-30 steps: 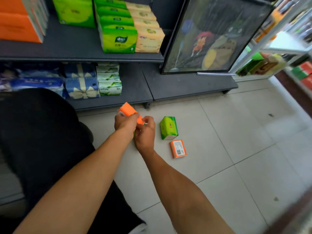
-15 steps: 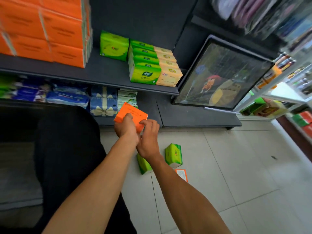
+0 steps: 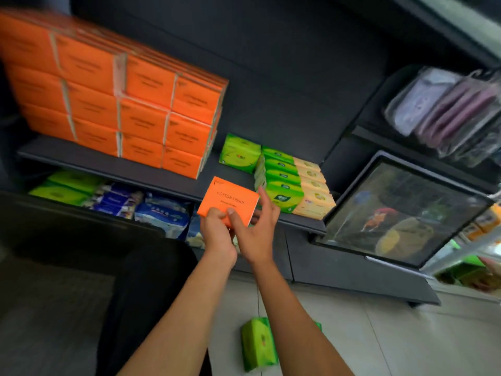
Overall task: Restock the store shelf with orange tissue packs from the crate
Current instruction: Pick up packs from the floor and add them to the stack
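Orange tissue pack (image 3: 229,202) pinched by both raised hands, left hand (image 3: 217,234) and right hand (image 3: 254,234), fingers (image 3: 264,198) gripping its lower edge.

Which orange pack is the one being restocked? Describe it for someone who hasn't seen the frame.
Find the dark shelf carrying the big orange stack. Just below its front edge, the hands hold one loose orange pack. Unlike the stacked ones, it's off the shelf and tilted, with "COTTON TISSUE" readable.
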Action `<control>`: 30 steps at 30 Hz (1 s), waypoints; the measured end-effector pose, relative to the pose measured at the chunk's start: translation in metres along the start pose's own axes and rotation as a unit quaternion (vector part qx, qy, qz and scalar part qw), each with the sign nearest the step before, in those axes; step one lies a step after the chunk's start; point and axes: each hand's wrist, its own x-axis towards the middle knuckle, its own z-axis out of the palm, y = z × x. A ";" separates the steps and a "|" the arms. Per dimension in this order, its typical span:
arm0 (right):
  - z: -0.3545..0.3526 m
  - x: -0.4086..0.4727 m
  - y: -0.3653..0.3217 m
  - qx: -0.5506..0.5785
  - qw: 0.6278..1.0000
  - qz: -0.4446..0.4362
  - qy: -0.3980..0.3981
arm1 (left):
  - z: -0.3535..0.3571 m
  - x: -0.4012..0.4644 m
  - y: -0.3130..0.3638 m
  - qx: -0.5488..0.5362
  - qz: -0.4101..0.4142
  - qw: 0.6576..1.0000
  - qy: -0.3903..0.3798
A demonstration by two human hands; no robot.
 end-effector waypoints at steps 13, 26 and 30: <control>0.084 0.066 -0.044 0.063 0.991 -0.095 -0.066 | 0.004 0.041 0.121 0.036 0.150 0.987 -0.051; 0.170 0.165 -0.095 -0.024 0.963 -0.259 -0.064 | 0.027 0.091 0.229 0.132 0.243 0.960 -0.040; 0.188 0.192 -0.099 -0.040 0.957 -0.281 -0.058 | 0.039 0.114 0.247 0.133 0.249 0.958 -0.050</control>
